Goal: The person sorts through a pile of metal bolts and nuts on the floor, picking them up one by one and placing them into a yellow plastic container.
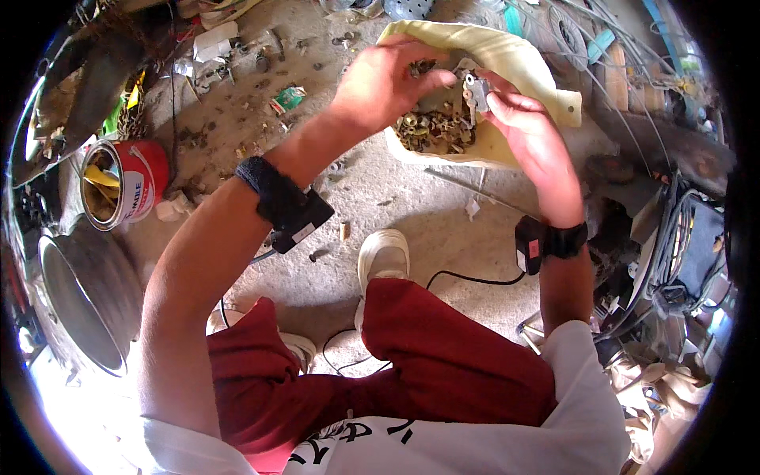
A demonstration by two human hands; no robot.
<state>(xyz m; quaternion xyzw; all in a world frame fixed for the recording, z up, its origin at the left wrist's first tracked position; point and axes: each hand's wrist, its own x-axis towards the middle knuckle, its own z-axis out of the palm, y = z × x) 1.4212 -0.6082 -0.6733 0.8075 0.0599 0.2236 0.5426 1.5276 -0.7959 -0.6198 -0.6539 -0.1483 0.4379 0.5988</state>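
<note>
A cut-open, pale yellow plastic container lies on the floor ahead of me, with a heap of rusty nuts, bolts and small fittings inside. My right hand pinches a small grey metal part between thumb and fingers over the container's right side. Round, washer-like ends show along that part's left edge. My left hand reaches over the container's left rim, thumb pointing towards the metal part. Dark small hardware shows between its thumb and fingers; whether it is gripped or lies behind is unclear.
A red and white paint can and a metal wheel rim stand at left. A thin metal rod lies before the container. Loose hardware litters the concrete floor. Coiled cables crowd the right side. Black wrist-device cords trail near my shoes.
</note>
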